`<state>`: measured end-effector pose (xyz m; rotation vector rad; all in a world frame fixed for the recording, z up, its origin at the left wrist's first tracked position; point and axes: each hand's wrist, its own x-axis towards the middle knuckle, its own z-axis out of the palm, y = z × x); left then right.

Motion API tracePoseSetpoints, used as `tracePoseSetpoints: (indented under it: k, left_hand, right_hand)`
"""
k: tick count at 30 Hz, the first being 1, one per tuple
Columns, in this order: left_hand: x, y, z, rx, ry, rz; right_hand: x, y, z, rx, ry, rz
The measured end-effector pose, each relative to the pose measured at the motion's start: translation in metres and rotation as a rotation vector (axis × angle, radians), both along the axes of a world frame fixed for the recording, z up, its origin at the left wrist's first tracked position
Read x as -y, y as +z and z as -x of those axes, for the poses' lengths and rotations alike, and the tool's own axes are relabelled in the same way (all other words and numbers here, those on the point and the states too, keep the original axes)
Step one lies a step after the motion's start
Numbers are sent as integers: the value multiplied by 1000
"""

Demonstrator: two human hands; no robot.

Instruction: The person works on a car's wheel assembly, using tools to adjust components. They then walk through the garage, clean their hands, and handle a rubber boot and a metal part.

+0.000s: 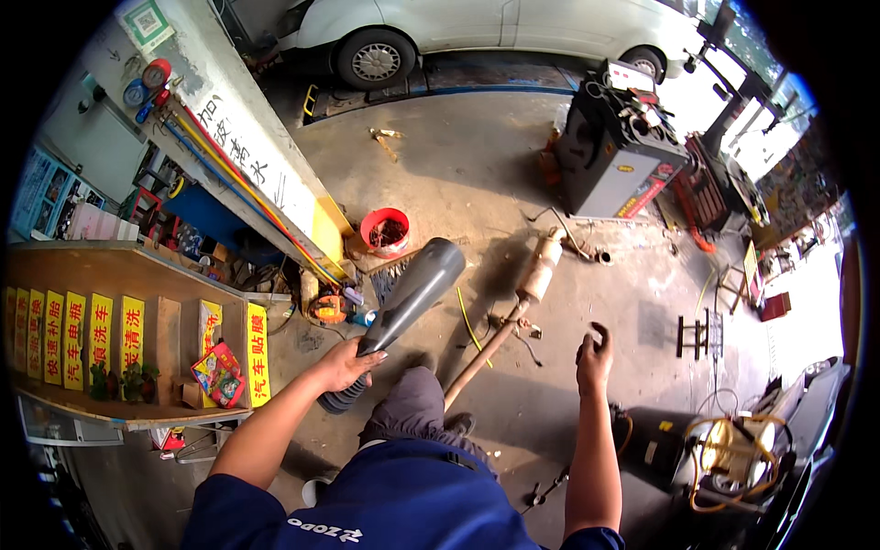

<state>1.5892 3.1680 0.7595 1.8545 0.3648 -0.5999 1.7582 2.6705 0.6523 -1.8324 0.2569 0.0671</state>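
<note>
In the head view, my left hand [344, 367] is closed around the narrower part of a black tapered duct [417, 289]. Its wide, rounded end points up and away to the right. A ribbed, bellows-like section [344, 399] shows below that hand. My right hand [596, 357] is raised out to the right, holding nothing, its fingers loosely curled and apart. On the floor between the two hands lies a rusty exhaust pipe [486, 357] with a thicker canister [540, 268] at its far end; neither hand touches it.
A red bucket [385, 231] stands beside a pillar [261, 137] carrying gauges and hoses. To the left is a wooden shelf [128, 266] with yellow signs. A grey machine [605, 151] and a white car [495, 27] are farther off. Yellow hoses top equipment [733, 449] at lower right.
</note>
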Motion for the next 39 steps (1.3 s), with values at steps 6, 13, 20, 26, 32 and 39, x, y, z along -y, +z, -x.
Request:
tracePoseSetpoints:
  k: [6, 13, 20, 26, 32, 39]
  left_hand:
    - [-67, -61, -169, -23, 178, 97]
    - [-145, -95, -436, -194, 357, 277]
    - [-237, -97, -636, -82, 493, 342]
    - [-325, -132, -787, -225, 565, 265]
    - [-417, -181, -794, -456, 395, -386]
    - [-427, -187, -761, -725, 735, -159]
  right_hand:
    - [70, -104, -160, -207, 87, 424]
    - [139, -205, -164, -817, -85, 350]
    - [-1, -192, -258, -1147, 51, -52]
    - [-82, -230, -447, -1170, 164, -29]
    - [-122, -306, -796, -1185, -58, -9]
    - [-345, -226, -1252, -519, 123, 202]
